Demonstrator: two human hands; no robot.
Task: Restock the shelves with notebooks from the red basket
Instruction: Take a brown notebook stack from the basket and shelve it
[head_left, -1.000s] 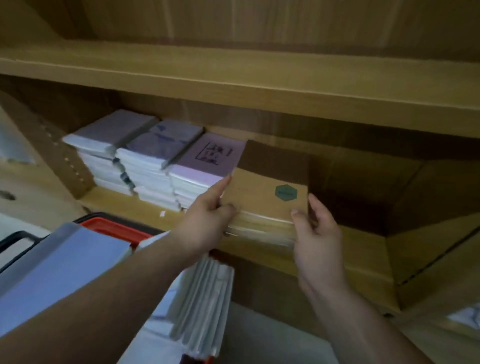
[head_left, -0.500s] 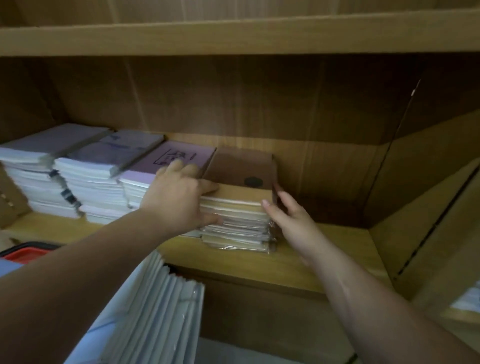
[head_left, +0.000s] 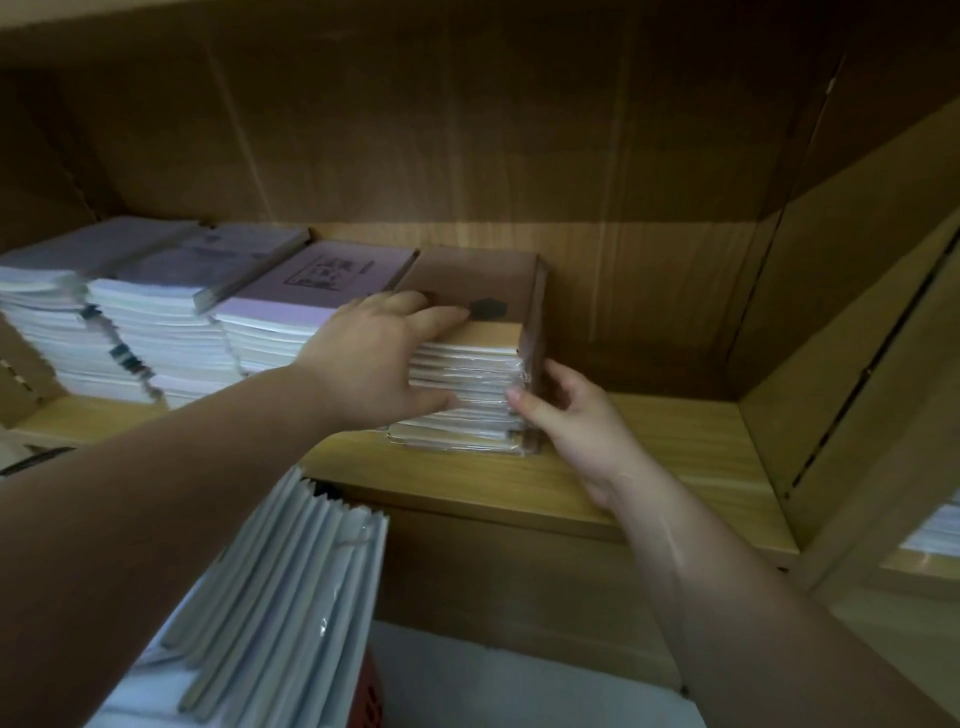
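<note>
A stack of brown-covered notebooks in clear wrap rests on the wooden shelf, with a dark hexagon mark on the top cover. My left hand lies against its left front corner, fingers over the top and thumb on the front edge. My right hand presses the stack's right front corner, fingers along the right side. Below, a row of upright white notebooks stands in the red basket, of which only a small red strip shows.
Left of the brown stack sit a pink-covered stack and two bluish-covered stacks on the same shelf. Bare shelf board lies to the right, up to the side panel. More white stock shows at the far right.
The brown stack has gone from held at the shelf edge to resting deeper on the shelf beside the pink stack. Both hands stay on its front corners. The view has moved closer.
</note>
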